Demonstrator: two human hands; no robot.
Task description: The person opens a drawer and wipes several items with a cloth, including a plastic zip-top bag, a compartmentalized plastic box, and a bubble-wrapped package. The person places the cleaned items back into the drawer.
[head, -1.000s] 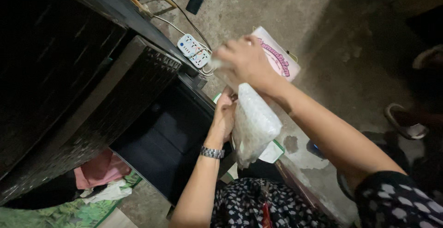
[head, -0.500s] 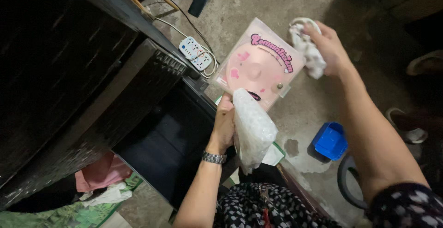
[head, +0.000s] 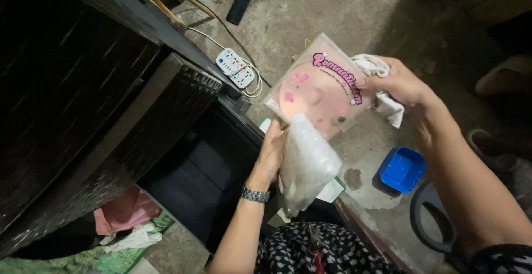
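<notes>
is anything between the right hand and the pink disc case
Yes: a crumpled white cloth sits in the right hand, pressed against the right edge of the pink disc case. The left hand grips the case's lower corner along with a clear bubble-wrap bag.

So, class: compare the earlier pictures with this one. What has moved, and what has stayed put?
The right hand, gripping a white cloth, left the bubble wrap, swung out to the right, then came back against the pink square case. The left hand kept holding case and wrap. Power strip and blue tray stayed.
</notes>
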